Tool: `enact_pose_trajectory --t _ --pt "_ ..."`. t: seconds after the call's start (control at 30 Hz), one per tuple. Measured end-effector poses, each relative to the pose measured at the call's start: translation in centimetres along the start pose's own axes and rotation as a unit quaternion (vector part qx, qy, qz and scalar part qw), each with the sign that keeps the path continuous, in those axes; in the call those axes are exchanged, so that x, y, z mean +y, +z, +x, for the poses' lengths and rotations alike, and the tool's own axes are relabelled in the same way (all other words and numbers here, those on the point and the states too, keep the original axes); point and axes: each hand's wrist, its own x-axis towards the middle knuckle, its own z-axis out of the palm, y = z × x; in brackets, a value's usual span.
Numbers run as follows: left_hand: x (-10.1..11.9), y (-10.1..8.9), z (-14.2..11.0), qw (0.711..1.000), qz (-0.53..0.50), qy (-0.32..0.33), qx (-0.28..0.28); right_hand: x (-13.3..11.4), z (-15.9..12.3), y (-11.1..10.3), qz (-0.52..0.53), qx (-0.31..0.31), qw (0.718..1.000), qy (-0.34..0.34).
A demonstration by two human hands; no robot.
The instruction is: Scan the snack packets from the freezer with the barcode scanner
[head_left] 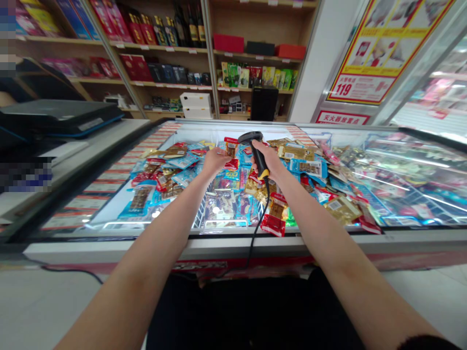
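Observation:
My right hand point(269, 156) is wrapped round the handle of a black and yellow barcode scanner point(258, 158), whose head points away from me and to the left. From its base a black cable point(260, 221) runs down over the front edge of the freezer. To the left of the scanner, my left hand point(216, 161) pinches a red snack packet point(231, 148) with a clear brown middle, held up close to the scanner head. Below both hands lie many blue, gold and red snack packets point(182, 163) on the glass top.
The chest freezer point(127, 248) with its glass lid spans the front. A red packet point(276, 215) lies near its front edge. At left stands a counter with a dark flat machine point(62, 116); part of a person shows behind it. Stocked shelves point(160, 48) line the back.

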Motion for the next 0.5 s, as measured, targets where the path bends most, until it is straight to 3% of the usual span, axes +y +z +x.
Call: enact_pose_trajectory --t 0.5 --pt "-1.08 0.2 0.7 1.0 -0.005 0.005 0.001 -0.26 -0.44 0.05 0.0 -0.031 0.999 0.016"
